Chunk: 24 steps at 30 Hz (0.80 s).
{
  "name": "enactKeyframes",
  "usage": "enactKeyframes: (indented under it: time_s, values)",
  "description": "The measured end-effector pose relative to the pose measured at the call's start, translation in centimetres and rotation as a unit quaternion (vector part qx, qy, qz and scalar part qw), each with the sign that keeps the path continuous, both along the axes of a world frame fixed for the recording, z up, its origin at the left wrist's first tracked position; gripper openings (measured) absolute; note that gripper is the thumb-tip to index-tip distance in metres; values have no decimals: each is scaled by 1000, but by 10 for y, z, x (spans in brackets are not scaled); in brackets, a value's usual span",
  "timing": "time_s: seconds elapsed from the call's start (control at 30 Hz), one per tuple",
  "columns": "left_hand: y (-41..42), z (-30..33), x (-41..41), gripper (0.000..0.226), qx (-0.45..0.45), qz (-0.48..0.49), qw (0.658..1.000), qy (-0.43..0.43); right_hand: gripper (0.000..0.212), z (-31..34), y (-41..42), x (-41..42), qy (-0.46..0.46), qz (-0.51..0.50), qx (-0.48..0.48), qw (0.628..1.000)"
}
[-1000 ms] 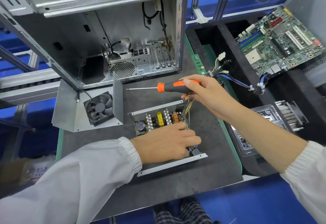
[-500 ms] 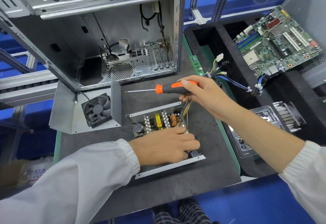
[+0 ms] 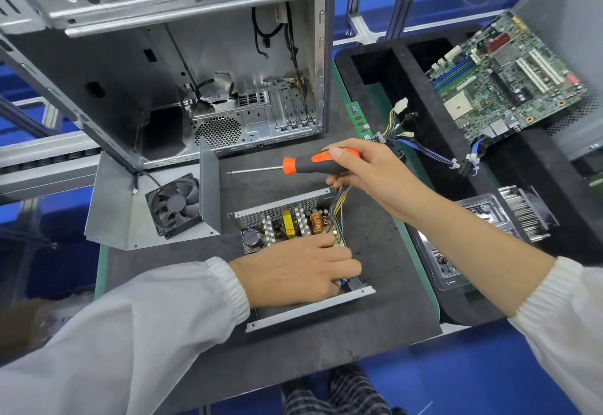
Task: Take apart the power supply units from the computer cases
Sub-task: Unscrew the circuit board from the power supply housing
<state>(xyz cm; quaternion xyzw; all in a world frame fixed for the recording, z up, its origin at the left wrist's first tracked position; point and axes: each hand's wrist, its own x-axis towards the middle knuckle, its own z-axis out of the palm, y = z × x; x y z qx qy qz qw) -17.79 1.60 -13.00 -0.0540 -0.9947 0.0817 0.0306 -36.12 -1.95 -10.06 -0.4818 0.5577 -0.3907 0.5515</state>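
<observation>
PSU (image 3: pixel 290 223) open on surface (image 3: pixel 375 316), before case (image 3: pixel 182 65) | left hand (image 3: pixel 293 272) fingers curled into board edge | right hand (image 3: pixel 368 171) grips screwdriver (image 3: pixel 303 166), idle | I'd lift board evenly, mind the wires (image 3: pixel 339 202)

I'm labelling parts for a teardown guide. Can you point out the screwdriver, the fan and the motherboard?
screwdriver (image 3: pixel 308 166): head view, on the black handle by the orange collar.
fan (image 3: pixel 176 203): head view, on the hub of the blades.
motherboard (image 3: pixel 504 76): head view, on the middle of the green board.
</observation>
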Motion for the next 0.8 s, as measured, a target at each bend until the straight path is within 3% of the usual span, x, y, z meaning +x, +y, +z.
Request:
enactKeyframes:
  time_s: [0.37,0.8]
  values:
    - [-1,1,-5,19,37,14,999,-33,28,1,-1,1,-4,-5,1,1000]
    - [1,-4,-6,20,27,11,999,-12,30,3,1,1,-13,-4,3,1000]
